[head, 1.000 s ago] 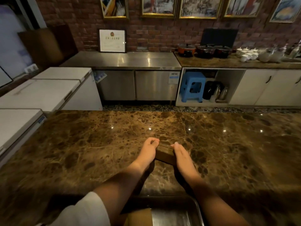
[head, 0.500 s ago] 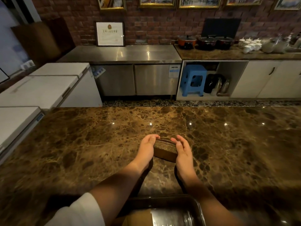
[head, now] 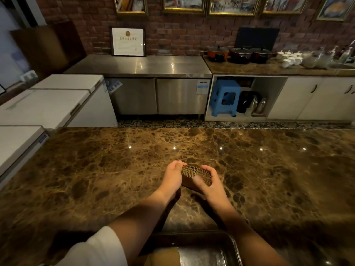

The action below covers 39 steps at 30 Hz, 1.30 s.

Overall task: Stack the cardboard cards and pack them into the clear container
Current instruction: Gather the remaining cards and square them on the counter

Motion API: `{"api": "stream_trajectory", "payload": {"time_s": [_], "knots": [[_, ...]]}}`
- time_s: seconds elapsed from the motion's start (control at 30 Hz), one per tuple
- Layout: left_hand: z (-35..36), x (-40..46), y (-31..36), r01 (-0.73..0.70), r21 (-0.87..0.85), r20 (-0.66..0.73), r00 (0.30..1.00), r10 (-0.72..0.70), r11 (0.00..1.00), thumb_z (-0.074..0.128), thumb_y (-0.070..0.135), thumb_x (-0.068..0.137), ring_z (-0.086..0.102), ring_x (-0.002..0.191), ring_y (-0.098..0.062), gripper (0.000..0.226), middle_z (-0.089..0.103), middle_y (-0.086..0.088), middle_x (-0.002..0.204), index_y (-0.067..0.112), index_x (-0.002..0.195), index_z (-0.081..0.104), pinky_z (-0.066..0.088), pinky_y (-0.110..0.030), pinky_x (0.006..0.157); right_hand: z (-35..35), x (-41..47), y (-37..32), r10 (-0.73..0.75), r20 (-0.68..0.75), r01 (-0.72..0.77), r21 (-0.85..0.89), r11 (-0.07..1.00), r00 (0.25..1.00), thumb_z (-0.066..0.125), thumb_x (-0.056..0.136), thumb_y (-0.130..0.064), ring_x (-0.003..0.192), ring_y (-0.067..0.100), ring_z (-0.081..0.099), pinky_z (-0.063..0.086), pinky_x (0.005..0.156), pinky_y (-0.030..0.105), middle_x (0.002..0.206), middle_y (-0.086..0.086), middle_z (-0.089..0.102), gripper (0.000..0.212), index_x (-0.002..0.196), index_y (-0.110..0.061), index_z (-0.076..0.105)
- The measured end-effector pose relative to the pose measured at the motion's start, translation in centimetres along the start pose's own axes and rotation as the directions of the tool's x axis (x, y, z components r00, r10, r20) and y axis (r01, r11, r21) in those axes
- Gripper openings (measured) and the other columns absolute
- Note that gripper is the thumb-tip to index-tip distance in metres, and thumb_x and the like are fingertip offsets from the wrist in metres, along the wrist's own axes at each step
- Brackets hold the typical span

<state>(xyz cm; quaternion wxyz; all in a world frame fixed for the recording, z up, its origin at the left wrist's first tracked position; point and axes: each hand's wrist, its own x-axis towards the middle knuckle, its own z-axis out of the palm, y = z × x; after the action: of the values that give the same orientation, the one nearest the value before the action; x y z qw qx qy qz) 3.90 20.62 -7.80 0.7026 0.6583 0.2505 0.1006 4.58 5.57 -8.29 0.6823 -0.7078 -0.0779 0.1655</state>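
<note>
The brown marble counter (head: 96, 169) spreads wide; at its near edge sits the clear container (head: 228, 250). Further in, just above the stone, 2 hands, left hand (head: 172, 177) and right hand (head: 211, 184), clasp the cardboard cards (head: 194, 174) between curled fingers.

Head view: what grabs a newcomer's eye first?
Dead centre, the left hand and right hand clamp a stack of cardboard cards between them above the brown marble counter. At the bottom edge, close to the person, sits the clear container. Farther back, a bright blue stool stands in an open cabinet bay.
</note>
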Motion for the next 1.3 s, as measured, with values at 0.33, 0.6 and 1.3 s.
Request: {"api": "stream_trajectory", "payload": {"time_s": [0.33, 0.6, 1.3], "knots": [[-3.0, -2.2, 5.1, -0.057, -0.125, 0.238, 0.968, 0.086, 0.991, 0.077, 0.041, 0.084, 0.069, 0.108, -0.022, 0.042, 0.066, -0.013, 0.126, 0.029, 0.122, 0.063, 0.057, -0.039, 0.093, -0.9, -0.9, -5.0, -0.054, -0.071, 0.047, -0.094, 0.994, 0.996, 0.087, 0.072, -0.006, 0.098, 0.019, 0.071, 0.059, 0.078, 0.026, 0.106, 0.005, 0.073, 0.043, 0.106, -0.024, 0.068], [-5.5, -9.5, 8.9, -0.362, -0.262, 0.252, 0.869, 0.425, 0.895, 0.093, 0.023, 0.068, 0.069, 0.113, -0.027, 0.085, 0.071, 0.000, 0.125, 0.044, 0.137, 0.049, 0.061, -0.040, 0.084, 2.5, -6.7, -8.6, -0.056, 0.277, -0.112, 0.554, 0.825, 0.959, 0.083, 0.069, -0.021, 0.113, 0.040, 0.067, 0.060, 0.083, 0.045, 0.124, 0.021, 0.069, 0.067, 0.130, -0.014, 0.056], [-8.9, -20.0, 8.0, -0.543, 0.106, 0.247, 0.826, 0.507, 0.833, 0.083, 0.033, 0.069, 0.072, 0.100, -0.008, 0.051, 0.074, 0.017, 0.106, 0.053, 0.111, 0.064, 0.058, -0.022, 0.076, 2.0, -15.4, -9.6, -0.155, 0.356, 0.147, 0.049, 0.988, 0.922, 0.080, 0.072, 0.005, 0.107, 0.020, 0.072, 0.061, 0.080, 0.031, 0.115, 0.001, 0.075, 0.062, 0.117, -0.035, 0.066]]}}
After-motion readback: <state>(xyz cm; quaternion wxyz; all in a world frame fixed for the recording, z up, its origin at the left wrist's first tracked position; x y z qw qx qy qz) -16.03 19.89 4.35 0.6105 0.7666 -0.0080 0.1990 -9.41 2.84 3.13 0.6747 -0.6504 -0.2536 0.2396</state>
